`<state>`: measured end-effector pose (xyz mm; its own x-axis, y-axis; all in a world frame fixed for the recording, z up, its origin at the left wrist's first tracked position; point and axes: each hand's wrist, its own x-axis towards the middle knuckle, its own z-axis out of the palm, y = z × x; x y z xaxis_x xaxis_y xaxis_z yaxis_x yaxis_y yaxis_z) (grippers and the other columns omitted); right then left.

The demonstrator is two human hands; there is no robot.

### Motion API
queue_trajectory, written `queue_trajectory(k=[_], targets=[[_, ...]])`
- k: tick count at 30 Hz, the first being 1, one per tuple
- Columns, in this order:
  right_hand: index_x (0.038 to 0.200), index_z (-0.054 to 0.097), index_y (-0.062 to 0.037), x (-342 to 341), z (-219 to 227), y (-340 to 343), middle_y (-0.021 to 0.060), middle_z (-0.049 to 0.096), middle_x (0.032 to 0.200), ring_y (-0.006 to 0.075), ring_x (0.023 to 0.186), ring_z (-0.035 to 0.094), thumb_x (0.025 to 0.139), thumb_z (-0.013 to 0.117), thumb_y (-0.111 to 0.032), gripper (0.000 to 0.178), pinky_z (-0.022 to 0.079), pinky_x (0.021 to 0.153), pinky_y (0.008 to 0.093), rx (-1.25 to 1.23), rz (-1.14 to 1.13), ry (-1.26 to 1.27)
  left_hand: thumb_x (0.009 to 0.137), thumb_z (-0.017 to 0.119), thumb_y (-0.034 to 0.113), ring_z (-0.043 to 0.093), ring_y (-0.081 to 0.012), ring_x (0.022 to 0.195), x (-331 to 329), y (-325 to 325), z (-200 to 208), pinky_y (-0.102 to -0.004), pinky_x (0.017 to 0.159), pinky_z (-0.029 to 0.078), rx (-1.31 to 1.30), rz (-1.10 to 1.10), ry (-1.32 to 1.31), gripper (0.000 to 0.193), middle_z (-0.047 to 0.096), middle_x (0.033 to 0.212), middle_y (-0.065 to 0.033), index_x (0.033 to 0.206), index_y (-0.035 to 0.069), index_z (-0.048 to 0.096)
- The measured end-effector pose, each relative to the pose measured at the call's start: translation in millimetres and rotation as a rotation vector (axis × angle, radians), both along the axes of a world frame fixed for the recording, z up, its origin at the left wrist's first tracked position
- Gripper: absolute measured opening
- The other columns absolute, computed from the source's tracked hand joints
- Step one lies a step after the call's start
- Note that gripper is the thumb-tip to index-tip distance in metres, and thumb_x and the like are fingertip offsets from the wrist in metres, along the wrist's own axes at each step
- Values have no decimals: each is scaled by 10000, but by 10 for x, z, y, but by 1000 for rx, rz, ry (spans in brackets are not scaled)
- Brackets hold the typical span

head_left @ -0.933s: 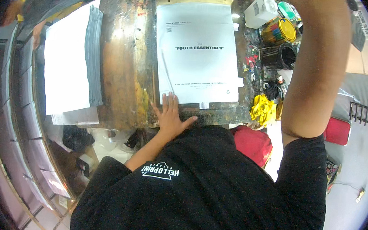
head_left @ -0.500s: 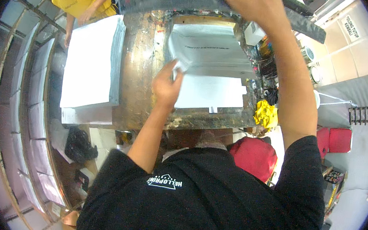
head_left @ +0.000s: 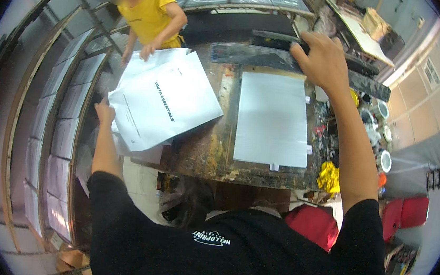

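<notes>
At the left, my left hand [head_left: 105, 111] is closed on the edge of a large white sheet [head_left: 181, 99] with dark print, like paper or a flat bag. That sheet lies tilted over a stack of white sheets [head_left: 131, 73]. My right hand [head_left: 322, 62] is at the far side of the table, its fingers curled over the edge of a dark printing screen frame [head_left: 257, 57], which is raised and seen edge-on. Below the frame, a blank white sheet [head_left: 273, 121] lies flat on the table, with small white tabs at its right and near edges.
A person in a yellow shirt [head_left: 149, 16] stands at the far left, a hand by the stack. Tall racks [head_left: 65, 117] with white sheets line the left. Crumpled yellow material [head_left: 328, 177] and several tubs [head_left: 383, 161] are at the right. A red seat [head_left: 312, 226] stands nearby.
My left hand has moved from the printing area to the left, carrying the printed sheet over the stack. The blank sheet beneath shows fully. The view has shifted; my right hand stays at the frame.
</notes>
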<state>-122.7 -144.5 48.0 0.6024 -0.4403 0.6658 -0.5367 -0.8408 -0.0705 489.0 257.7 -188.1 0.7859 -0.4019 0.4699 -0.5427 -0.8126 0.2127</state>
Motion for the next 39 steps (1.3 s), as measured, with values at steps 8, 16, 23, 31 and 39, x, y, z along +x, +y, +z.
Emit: queue_trajectory(k=[8,16,23,31,39], targets=[[1307,543,15,-171,-223,143,245,703,938,400,950,669,909,582,-438,604,449,874,510,-8,-64,80,962,684,469,489,-299,1395,-4020,-1732,900,-438,1170,375,-606,-1266,1304,841,520,1494,-195,1568,15,320],[1107,706,-109,-1045,-2334,1026,104,664,1051,307,1012,619,904,666,-488,432,485,858,468,387,117,595,834,377,917,360,-440,1445,-5226,-1005,-405,-502,1196,342,-1058,-258,2204,1284,325,1525,-334,1537,-127,123],[1212,654,-78,-1119,-3540,1338,85,639,1086,298,1012,600,744,824,-294,543,516,840,436,527,154,502,768,318,989,359,-456,1437,-5176,-1185,-1322,-511,1172,352,-765,115,2239,1350,294,1561,-339,1580,-72,130],[1215,622,-81,40,-3765,-513,82,628,1086,285,1014,601,770,818,-344,553,516,830,449,334,110,435,774,247,998,305,-469,1468,-5282,-1183,-1374,-538,1156,344,-707,402,2072,1335,235,1618,-317,1614,-15,21],[1091,713,-139,1156,-3469,-2713,151,731,982,368,957,710,941,573,-606,510,566,782,517,502,161,544,811,251,969,378,-449,1442,-5406,-1149,-1199,-591,1123,359,-789,352,1998,1252,308,1608,-262,1616,22,107]])
